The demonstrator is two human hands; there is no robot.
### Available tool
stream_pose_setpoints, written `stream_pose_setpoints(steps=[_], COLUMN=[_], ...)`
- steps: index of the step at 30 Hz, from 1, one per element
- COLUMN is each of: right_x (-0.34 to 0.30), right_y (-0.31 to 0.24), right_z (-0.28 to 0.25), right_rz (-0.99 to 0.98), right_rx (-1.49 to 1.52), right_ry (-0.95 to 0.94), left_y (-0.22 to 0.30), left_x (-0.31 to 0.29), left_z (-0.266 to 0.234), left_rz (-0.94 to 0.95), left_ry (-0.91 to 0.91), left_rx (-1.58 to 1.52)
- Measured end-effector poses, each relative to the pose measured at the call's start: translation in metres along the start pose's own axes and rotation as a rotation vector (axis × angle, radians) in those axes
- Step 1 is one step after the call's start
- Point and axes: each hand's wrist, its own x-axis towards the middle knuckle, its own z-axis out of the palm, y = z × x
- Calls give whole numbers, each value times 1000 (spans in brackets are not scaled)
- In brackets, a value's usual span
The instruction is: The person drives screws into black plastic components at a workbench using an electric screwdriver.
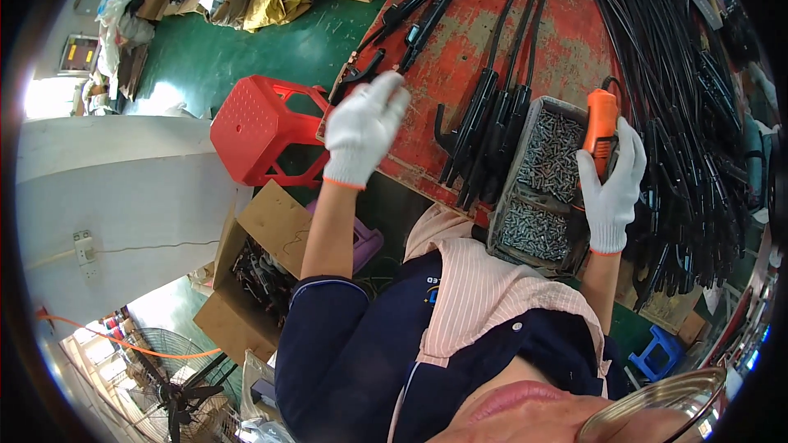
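My right hand (611, 193), in a white glove with an orange cuff, is wrapped round an orange electric screwdriver (602, 119) beside a two-part metal tray (503, 189). Silvery screws (552, 152) fill the tray's far compartment, and more lie in the near one. My left hand (361, 131), gloved the same way, is over the table's left edge with its fingers stretched out. Close beyond it lies a black hooked part (364, 67); whether the fingers touch it is hidden. Black handles on cables (484, 127) lie between my hands, left of the tray.
The worn red table (468, 29) bears more black handles with cables (427, 12) at its far left. A thick bundle of black cables (648, 57) covers its right side. A red stool (250, 131) and an open carton (238, 303) stand left; a blue stool (657, 353) is at lower right.
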Motion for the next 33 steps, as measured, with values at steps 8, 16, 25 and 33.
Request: stream_pose_setpoints(steps=[8, 16, 25, 33], right_x=[4, 20, 38, 46], right_y=[-14, -27, -65, -41], right_z=[-8, -16, -7, 8], right_rz=[-170, -196, -383, 2], right_rx=[164, 318, 459, 988], right_ry=[118, -10, -211, -459], left_y=[-14, 3, 12, 11], left_x=[28, 12, 44, 11], left_z=[25, 32, 34, 9], left_rz=[41, -136, -179, -87], left_ry=[-92, -20, -281, -269], left_rx=[260, -213, 336, -241])
